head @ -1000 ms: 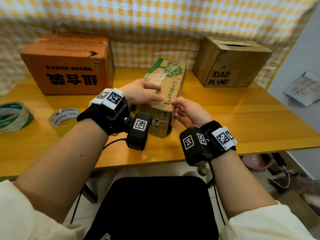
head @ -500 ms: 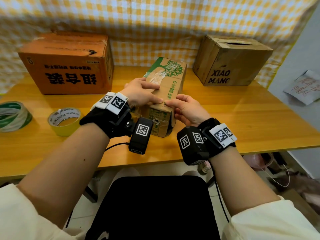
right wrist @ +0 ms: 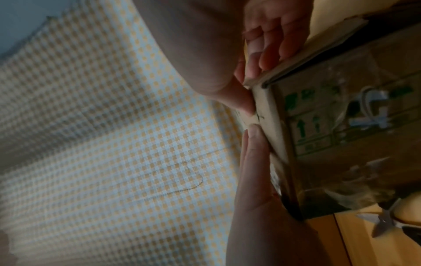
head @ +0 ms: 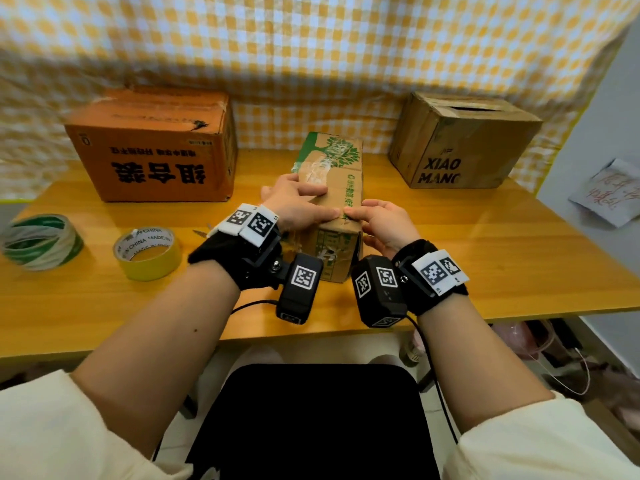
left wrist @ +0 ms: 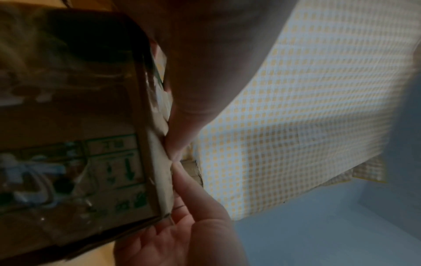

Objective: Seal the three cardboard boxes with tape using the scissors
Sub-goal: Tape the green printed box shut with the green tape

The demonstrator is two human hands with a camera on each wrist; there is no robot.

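Here, both hands met on the small brown cardboard box with a green tree print, which stood on the yellow wooden table between the person's forearms. The left hand lay over the box's top near edge, fingers stretched out flat and pressing down, its thumb tip meeting the thumb of the right hand at the middle of that edge. The right hand cupped the near right corner, thumb extended along the top edge and the other fingers against the box's side (the wrist views showed the two thumb tips almost touching on a pale strip along the edge). Neither hand was closed round anything; both simply pressed on cardboard. Clear tape glinted on the box top just beyond the left fingers.

Left of the grip, near the left wrist, sat a yellow roll of tape, and further left a green-and-white roll of tape. Behind and left of the hands stood the large orange cardboard box with black characters; behind and right, well apart, stood the brown cardboard box lettered XIAO MANG, its top flaps showing a dark gap. A metal tip, perhaps the scissors, showed on the table below the held box in the right wrist view. A yellow-checked cloth hung behind everything.
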